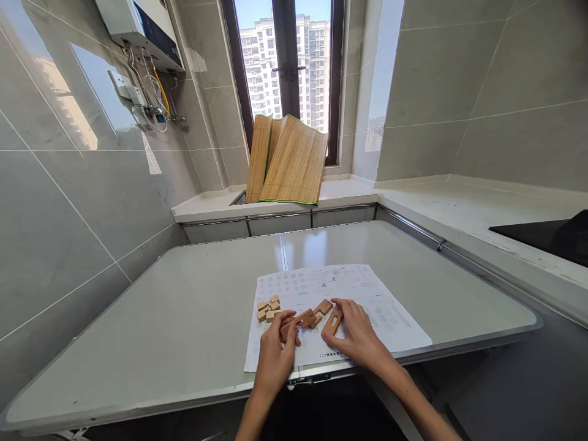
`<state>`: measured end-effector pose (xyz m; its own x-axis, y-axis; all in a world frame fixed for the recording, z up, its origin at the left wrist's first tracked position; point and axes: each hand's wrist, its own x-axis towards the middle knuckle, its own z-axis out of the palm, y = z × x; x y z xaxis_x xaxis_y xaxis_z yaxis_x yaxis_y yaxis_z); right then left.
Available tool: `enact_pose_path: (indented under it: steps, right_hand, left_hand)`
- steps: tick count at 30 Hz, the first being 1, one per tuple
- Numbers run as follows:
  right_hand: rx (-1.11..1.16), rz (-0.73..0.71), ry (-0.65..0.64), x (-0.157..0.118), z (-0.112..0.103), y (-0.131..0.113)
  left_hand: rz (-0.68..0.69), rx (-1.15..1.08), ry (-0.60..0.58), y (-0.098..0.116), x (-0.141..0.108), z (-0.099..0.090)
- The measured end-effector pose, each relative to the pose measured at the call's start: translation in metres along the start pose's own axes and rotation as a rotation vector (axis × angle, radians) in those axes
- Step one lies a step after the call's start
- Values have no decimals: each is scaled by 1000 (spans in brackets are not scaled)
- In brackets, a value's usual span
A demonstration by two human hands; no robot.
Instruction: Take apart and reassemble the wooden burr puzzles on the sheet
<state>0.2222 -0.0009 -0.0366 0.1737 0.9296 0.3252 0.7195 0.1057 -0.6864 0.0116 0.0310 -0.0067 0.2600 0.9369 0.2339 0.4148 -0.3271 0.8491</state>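
Observation:
A printed paper sheet (390, 315) lies at the table's near edge. My left hand (278, 349) grips a reddish-brown wooden piece (303, 318) between thumb and fingers; the piece touches or overlaps others beside it. My right hand (356, 331) holds a flat brown piece with an oval slot (337, 316) by its two ends. Between the hands, another brown notched piece (324, 307) rests on the paper. Just beyond my left hand sits a small cluster of pale wooden blocks (269, 306).
The pale folding table (184, 312) spans the view. Behind it, bamboo mats (294, 162) lean by the window on a white counter (353, 188). A black hob (546, 236) is at the right. A water heater (147, 33) hangs upper left.

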Motion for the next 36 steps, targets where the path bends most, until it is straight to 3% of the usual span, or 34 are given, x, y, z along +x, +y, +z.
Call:
enact_pose_path:
  steps: [7,9,14,29,36]
  right_hand:
    - [64,-42,12,-2,-6,8]
    - [68,-46,23,-2,-5,8]
    - [77,-27,17,-3,-7,4]
    - [60,-39,12,-2,-7,7]
    - [-13,-6,87,-3,-4,4]
  left_hand:
    - [218,282,70,8,31,17]
    - [222,424,65,9,44,24]
    - [227,528,63,6,63,37]
    - [302,592,-51,5,76,45]
    - [343,639,-19,11,59,36]
